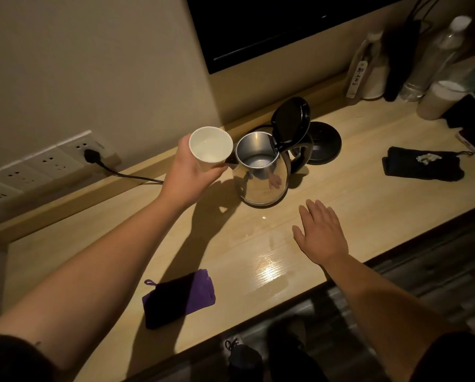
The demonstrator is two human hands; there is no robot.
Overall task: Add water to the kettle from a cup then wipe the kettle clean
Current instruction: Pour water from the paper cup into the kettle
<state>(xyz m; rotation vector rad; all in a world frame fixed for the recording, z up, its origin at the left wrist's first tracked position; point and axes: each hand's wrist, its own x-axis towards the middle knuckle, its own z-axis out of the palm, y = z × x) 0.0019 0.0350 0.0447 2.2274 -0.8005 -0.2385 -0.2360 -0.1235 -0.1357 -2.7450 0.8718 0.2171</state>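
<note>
Purple cloth (179, 298) unused near left forearm. Left hand (188, 172) grip wraps the cup (210, 146), upright beside the open kettle (262, 172); pour pending. Right hand (320, 234) spread, empty.

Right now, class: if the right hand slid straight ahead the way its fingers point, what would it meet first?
Probably the kettle: the right hand points up-left toward its base, with bare desk between. Depth is uncertain.
</note>
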